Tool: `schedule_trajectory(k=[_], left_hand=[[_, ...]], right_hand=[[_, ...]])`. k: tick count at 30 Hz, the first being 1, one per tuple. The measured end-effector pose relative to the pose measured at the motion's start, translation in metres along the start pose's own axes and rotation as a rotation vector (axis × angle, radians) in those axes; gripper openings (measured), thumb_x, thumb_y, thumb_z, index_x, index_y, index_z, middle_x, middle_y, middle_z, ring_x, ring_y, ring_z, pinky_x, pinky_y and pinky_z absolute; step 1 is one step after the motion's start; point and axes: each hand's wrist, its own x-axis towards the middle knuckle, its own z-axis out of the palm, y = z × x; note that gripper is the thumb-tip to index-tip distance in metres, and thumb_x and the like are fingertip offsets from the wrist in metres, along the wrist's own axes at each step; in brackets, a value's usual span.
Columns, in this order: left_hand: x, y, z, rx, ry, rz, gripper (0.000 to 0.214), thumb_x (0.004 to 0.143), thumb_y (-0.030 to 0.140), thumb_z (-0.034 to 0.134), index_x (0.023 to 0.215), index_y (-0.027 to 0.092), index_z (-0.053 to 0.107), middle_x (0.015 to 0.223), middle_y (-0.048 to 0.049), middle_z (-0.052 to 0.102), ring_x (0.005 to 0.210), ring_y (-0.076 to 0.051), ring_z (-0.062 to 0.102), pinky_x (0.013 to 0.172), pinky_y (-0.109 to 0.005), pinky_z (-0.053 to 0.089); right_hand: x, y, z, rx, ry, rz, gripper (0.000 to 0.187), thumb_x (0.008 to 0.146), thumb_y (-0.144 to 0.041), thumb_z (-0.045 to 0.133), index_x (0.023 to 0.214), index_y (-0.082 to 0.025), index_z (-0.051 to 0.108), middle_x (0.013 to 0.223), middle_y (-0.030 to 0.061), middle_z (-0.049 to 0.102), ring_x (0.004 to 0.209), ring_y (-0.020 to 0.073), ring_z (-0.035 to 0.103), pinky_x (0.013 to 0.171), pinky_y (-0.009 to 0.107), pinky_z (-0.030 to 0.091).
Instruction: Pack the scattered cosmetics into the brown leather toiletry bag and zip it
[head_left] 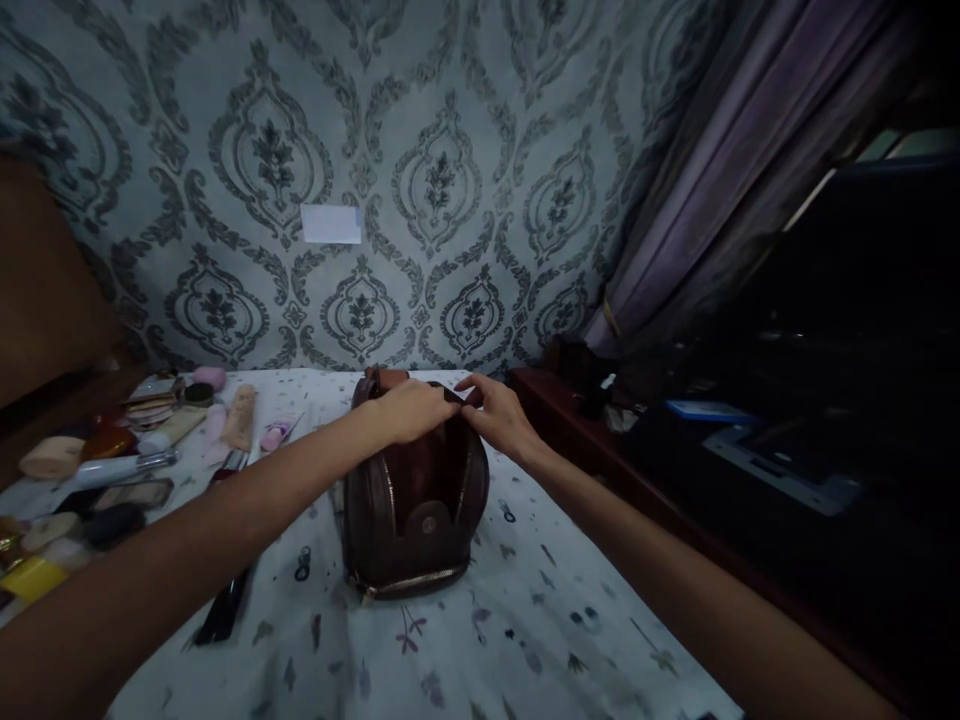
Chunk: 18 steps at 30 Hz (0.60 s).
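Observation:
A dark brown leather bag (411, 520) with a zip along its base and a round snap on its front stands upright on the white flower-print bedsheet (525, 620). Its top gapes open. My left hand (411, 408) rests closed over the bag's top rim on the left side. My right hand (496, 412) pinches the top rim on the right side, fingertips meeting the left hand's. Both arms reach in from the bottom corners.
Several cosmetics lie scattered at the left: a pink sponge (209, 378), tubes, compacts, a yellow item (30, 578) and a dark brush (223, 606). A dark wooden ledge (592, 440) borders the bed on the right, with a purple curtain (697, 200) above. Patterned wallpaper is behind.

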Motion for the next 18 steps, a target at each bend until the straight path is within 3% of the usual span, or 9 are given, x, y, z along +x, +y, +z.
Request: schedule_trajectory(k=[5,11,18], left_hand=[[0.009,-0.001,0.0,0.095,-0.058,0.056,0.02,0.087,0.003,0.054,0.097,0.01,0.07,0.095,-0.0192,0.074,0.093,-0.029,0.073,0.072,-0.034,0.054],[0.009,0.001,0.006,0.089,-0.043,0.087,0.021,0.084,0.001,0.058,0.1,0.011,0.068,0.098,-0.0168,0.074,0.097,-0.025,0.071,0.08,-0.032,0.053],[0.002,-0.003,0.011,-0.076,-0.008,0.048,0.025,0.093,0.008,0.047,0.109,0.014,0.065,0.104,-0.015,0.073,0.101,-0.027,0.071,0.082,-0.034,0.055]], right_hand=[[-0.001,0.003,0.001,0.019,0.005,0.007,0.026,0.069,-0.009,0.057,0.092,-0.018,0.068,0.067,-0.0018,0.065,0.065,0.0157,0.058,0.061,0.024,0.038],[-0.003,0.004,0.0,0.054,0.019,-0.002,0.029,0.068,-0.008,0.054,0.091,-0.018,0.068,0.068,-0.0017,0.064,0.066,0.0156,0.057,0.063,0.025,0.039],[-0.003,0.006,0.0,0.072,0.016,0.0,0.029,0.068,-0.009,0.054,0.092,-0.017,0.069,0.067,-0.0015,0.065,0.064,0.0152,0.056,0.063,0.025,0.04]])
